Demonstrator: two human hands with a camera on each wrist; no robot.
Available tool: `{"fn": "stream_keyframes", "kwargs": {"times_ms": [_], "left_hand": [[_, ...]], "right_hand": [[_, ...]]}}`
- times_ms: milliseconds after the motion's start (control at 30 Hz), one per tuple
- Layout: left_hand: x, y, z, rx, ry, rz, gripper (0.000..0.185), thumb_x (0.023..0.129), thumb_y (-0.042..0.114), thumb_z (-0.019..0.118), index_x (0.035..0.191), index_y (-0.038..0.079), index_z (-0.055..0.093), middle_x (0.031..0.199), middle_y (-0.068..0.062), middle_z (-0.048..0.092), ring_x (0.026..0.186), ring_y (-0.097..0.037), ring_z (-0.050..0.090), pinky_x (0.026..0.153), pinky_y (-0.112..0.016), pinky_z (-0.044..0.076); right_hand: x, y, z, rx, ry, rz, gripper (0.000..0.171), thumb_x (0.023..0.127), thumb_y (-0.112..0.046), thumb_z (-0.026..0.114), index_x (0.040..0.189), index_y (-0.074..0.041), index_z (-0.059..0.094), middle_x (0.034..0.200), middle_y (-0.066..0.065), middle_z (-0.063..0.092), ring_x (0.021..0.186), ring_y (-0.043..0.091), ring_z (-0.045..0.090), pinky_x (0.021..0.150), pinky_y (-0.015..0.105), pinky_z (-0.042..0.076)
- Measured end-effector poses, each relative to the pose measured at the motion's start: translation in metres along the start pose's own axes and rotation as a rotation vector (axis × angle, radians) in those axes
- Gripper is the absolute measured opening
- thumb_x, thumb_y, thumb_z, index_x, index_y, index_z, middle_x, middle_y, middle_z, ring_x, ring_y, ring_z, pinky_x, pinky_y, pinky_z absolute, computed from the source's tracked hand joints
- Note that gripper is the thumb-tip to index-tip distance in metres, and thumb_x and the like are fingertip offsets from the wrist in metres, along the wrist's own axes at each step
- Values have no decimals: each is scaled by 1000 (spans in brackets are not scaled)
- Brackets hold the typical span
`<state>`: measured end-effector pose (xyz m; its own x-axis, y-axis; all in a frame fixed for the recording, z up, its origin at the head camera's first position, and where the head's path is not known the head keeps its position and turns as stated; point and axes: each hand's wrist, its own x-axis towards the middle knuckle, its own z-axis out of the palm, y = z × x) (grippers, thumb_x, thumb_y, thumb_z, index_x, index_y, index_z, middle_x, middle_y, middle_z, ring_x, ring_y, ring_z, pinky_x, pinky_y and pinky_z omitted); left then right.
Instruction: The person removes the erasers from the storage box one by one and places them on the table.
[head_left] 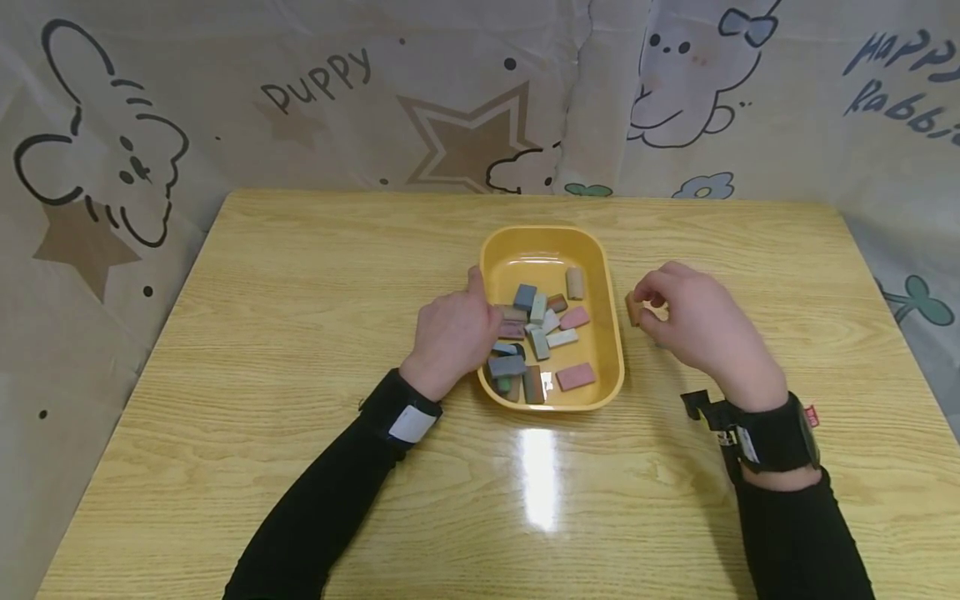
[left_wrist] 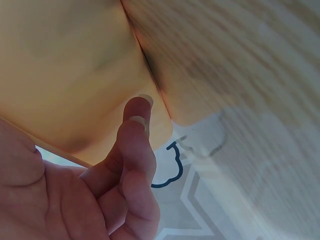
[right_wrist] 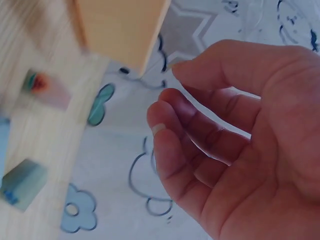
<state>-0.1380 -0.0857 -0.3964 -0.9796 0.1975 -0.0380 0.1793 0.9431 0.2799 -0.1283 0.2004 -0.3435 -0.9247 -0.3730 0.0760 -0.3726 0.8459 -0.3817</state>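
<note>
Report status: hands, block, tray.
Left hand rests on yellow tray rim. Right hand fingers pinch tan block beside tray. Nothing in the way.

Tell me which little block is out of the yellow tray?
The small tan wooden block pinched in the right hand, just right of the yellow plastic tray. All the other coloured blocks lie inside the tray.

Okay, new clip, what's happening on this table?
A person sits at a wooden table with a yellow tray of small coloured blocks. The left hand rests against the tray's left rim. The right hand pinches a tan block just right of the tray, at the tabletop.
</note>
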Motion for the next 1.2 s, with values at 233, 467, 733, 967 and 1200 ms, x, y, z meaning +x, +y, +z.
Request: {"fn": "stream_keyframes", "kwargs": {"times_ms": [233, 467, 733, 967, 1200], "left_hand": [[0, 0, -1, -5, 11, 5, 61, 101, 28, 46, 146, -11, 35, 57, -4, 51, 45, -19, 50, 40, -32, 38], [1, 0, 1, 4, 26, 15, 59, 100, 27, 46, 145, -11, 37, 58, -4, 52, 46, -20, 52, 39, -33, 40], [1, 1, 1, -7, 13, 1, 59, 100, 27, 46, 145, -10, 36, 59, -5, 53, 47, -20, 53, 41, -33, 41], [1, 0, 1, 0, 34, 17, 59, 100, 27, 46, 145, -11, 37, 59, -5, 53, 48, -20, 52, 40, -33, 41], [0, 0, 2, 5, 32, 15, 59, 100, 27, 47, 144, -11, 37, 58, -5, 52, 47, -20, 52, 40, -33, 41]], "right_hand": [[1, -23, 11, -20, -68, -99, 17, 86, -5, 70, 102, 0, 70, 97, 11, 63, 84, 27, 60, 73, 42, 51], [3, -39, 32, 38, -186, -178, 18, 84, -2, 75, 101, -4, 71, 103, 7, 65, 87, 25, 62, 79, 40, 51], [1, -48, 52, 89, -232, -332, 17, 80, -7, 82, 93, -9, 72, 92, -1, 57, 79, 13, 57, 73, 31, 51], [1, -48, 61, 14, -205, -413, 13, 80, 2, 75, 87, -10, 72, 87, -1, 58, 75, 12, 57, 66, 28, 50], [2, -50, 64, -70, -249, -340, 12, 82, -5, 74, 86, -16, 74, 84, -5, 58, 70, 11, 55, 60, 29, 47]]}}
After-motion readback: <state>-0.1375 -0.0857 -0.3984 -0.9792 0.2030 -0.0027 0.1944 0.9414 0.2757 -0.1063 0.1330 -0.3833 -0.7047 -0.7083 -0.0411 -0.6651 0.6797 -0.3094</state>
